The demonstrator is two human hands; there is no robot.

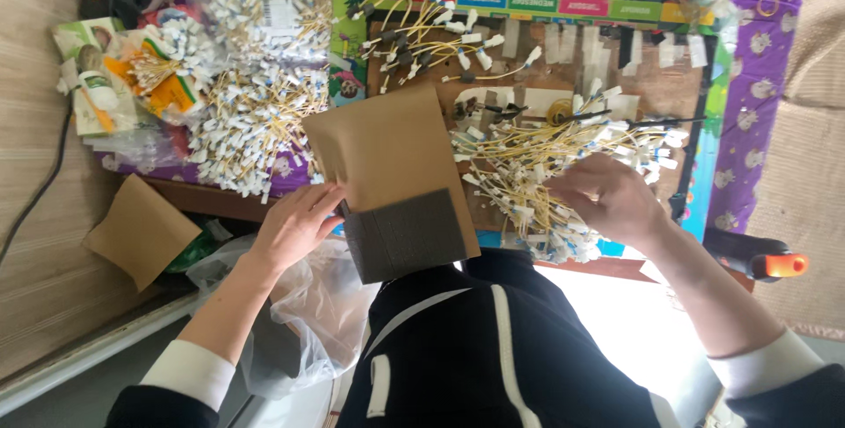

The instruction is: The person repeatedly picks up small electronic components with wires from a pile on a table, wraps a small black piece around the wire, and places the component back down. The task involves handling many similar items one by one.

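Right hand (607, 199) hides, perhaps grips, tagged wires (546, 159)

A brown cardboard sheet (387, 151) with a dark grey pad lies flat beside a tangled pile of yellow wires (546, 159) with white tags.

A purple patterned cloth (757, 84) covers the table (bright daylight below).
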